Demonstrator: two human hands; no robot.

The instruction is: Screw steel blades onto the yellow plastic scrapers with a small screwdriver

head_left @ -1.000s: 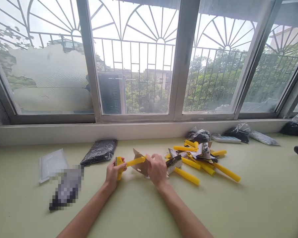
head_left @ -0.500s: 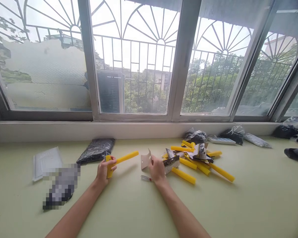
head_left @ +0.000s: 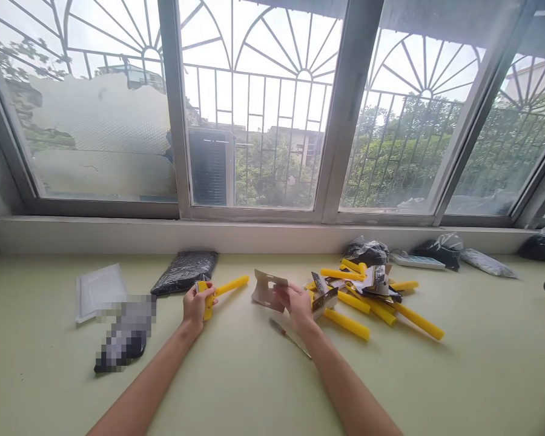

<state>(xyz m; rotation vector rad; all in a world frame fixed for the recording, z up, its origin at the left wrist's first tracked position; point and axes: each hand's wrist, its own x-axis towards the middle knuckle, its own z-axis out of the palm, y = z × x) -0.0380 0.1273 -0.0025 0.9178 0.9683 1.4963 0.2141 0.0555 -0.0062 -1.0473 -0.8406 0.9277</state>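
My left hand [head_left: 195, 307] is closed around the flat, wide head of a yellow tool [head_left: 231, 285]. The tool's round handle sticks out to the right, and its exact kind is partly hidden by my fingers. My right hand [head_left: 297, 303] grips a grey-brown folded cardboard card [head_left: 267, 289] with a cut-out, thumb and fingers on its right edge. Beneath that hand, a thin screwdriver [head_left: 279, 329] with a clear and red handle lies on the table. Just right of my right hand is a pile of similar yellow tools [head_left: 347, 324] with printed cards.
On the left lie a white flat packet [head_left: 100, 292], a black plastic-wrapped package [head_left: 186, 272] and a blurred dark item [head_left: 125, 336]. Along the window wall stand clear bags with black contents [head_left: 366, 249], a white power strip [head_left: 418, 261] and a white packet [head_left: 488, 263].
My right hand has turned the card so its broad face shows, and moved slightly right. The screwdriver's shaft now shows more. My left hand keeps the yellow tool; the view has shifted a little.
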